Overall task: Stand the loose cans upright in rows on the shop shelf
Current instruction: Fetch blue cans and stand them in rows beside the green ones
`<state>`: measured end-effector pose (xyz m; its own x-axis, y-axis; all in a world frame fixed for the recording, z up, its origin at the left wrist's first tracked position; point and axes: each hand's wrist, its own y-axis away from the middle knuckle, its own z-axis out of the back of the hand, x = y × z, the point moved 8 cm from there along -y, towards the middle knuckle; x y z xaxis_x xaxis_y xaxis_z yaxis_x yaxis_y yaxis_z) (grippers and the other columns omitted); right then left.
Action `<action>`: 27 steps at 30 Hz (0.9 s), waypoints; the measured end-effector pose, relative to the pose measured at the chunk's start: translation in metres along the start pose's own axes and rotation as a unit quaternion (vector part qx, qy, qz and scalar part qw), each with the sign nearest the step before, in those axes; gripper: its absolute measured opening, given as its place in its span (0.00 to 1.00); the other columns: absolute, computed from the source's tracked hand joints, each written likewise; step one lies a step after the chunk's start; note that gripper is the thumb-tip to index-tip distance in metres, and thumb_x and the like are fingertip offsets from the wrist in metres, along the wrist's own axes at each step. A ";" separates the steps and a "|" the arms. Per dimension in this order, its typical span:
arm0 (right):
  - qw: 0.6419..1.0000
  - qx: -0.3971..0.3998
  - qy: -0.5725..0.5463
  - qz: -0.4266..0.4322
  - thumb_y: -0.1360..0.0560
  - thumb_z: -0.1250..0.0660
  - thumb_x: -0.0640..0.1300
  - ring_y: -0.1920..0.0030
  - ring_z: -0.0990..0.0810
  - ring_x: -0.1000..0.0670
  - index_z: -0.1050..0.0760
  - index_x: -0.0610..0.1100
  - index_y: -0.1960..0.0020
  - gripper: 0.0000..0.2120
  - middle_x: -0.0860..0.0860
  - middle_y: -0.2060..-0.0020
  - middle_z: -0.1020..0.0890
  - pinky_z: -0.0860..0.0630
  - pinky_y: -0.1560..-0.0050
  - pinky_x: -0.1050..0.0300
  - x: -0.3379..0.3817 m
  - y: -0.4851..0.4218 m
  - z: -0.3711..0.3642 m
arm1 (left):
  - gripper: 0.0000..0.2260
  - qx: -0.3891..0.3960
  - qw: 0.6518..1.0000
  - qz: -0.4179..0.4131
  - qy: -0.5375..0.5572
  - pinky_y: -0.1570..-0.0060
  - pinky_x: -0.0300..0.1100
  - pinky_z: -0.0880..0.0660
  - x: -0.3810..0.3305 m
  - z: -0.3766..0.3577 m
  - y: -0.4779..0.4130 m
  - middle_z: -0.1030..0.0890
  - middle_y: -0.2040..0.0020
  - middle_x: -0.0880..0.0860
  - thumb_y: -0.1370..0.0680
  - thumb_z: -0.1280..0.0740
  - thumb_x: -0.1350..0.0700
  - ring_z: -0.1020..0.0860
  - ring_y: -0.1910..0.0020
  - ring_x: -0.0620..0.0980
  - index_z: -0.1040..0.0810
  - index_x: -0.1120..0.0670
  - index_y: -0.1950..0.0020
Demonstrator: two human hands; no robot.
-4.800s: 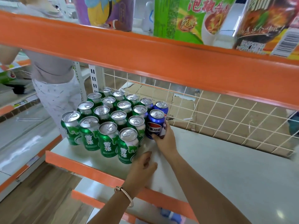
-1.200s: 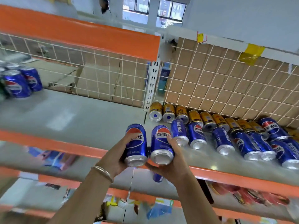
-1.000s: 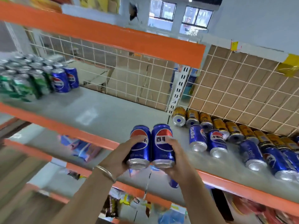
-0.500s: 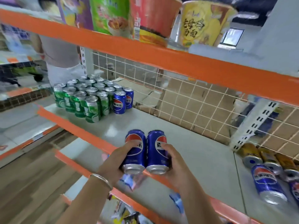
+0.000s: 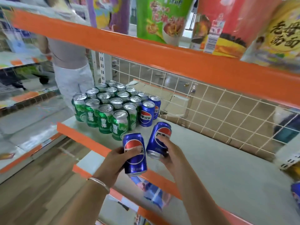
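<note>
My left hand (image 5: 113, 161) grips a blue cola can (image 5: 134, 153) just above the shelf's orange front lip. My right hand (image 5: 170, 153) holds a second blue cola can (image 5: 159, 138), tilted to the right, over the grey shelf (image 5: 219, 168). Both cans are off the surface and a little apart. At the shelf's left end several green cans (image 5: 105, 109) stand upright in rows. Two blue cola cans (image 5: 147, 113) stand upright against their right side, one behind the other.
A white wire grid (image 5: 219, 109) backs the shelf. An orange beam (image 5: 162, 57) runs overhead, carrying noodle cups. A person in light clothes (image 5: 71, 69) stands beyond the left end. One lying blue can (image 5: 295, 193) shows at the right edge. A lower shelf holds packets.
I have carried the two blue cans leftward from the pile of lying cans toward the standing rows. They were side by side; now they are apart and the right one is tilted.
</note>
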<state>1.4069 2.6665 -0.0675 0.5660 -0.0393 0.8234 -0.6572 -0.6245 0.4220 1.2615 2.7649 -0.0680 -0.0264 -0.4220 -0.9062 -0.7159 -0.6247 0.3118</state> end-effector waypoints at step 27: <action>0.862 -0.118 0.439 0.223 0.30 0.26 0.49 0.32 0.35 0.45 0.43 0.48 0.26 0.39 0.46 0.31 0.36 0.33 0.34 0.47 0.023 -0.075 -0.046 | 0.33 0.050 0.992 -0.093 -0.069 0.60 0.38 0.21 -0.026 0.025 -0.057 0.15 0.50 0.54 0.46 0.18 0.52 0.16 0.51 0.53 0.20 0.55 0.42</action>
<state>1.4464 2.7482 -0.0629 -0.2961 0.4371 0.8493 -0.8539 -0.5195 -0.0304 1.2859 2.8282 -0.0691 0.0220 -0.2069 -0.9781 -0.7826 -0.6124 0.1119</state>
